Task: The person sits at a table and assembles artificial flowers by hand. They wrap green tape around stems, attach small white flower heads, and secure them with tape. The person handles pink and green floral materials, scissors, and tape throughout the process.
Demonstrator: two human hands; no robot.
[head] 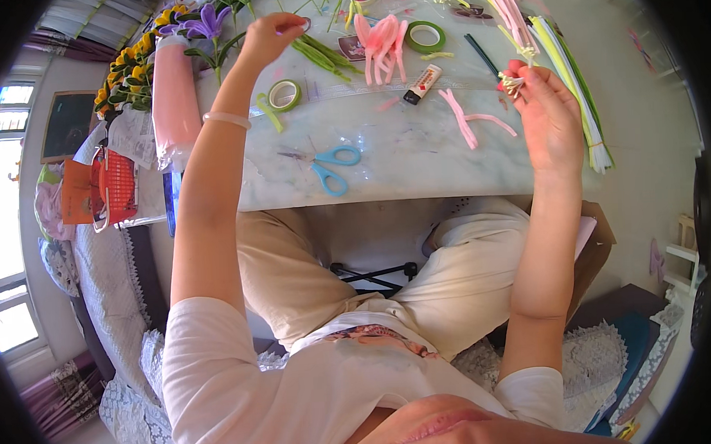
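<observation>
At the table's right side, my right hand (pixel 550 106) pinches a small bunch of pale stamens (pixel 512 84) between its fingertips. My left hand (pixel 271 38) reaches over the far left part of the table, its fingers bent close together. Whether a thin stem lies between those fingers cannot be made out. Beside it lie bent green pipe-cleaner leaves (pixel 323 56) and several thin green wires (pixel 339 8). Looped pink pipe-cleaner petals (pixel 381 42) rest between the two hands. Next to my right hand is a dark green stick (pixel 482 54).
Blue-handled scissors (pixel 330 164) lie near the front edge. Rolls of green tape (pixel 285 96), a glue tube (pixel 423 84) and loose pink pipe cleaners (pixel 462 121) are spread behind. A pink wrapped roll (pixel 175 99) stands left; green and white pipe cleaners (pixel 571 91) lie right.
</observation>
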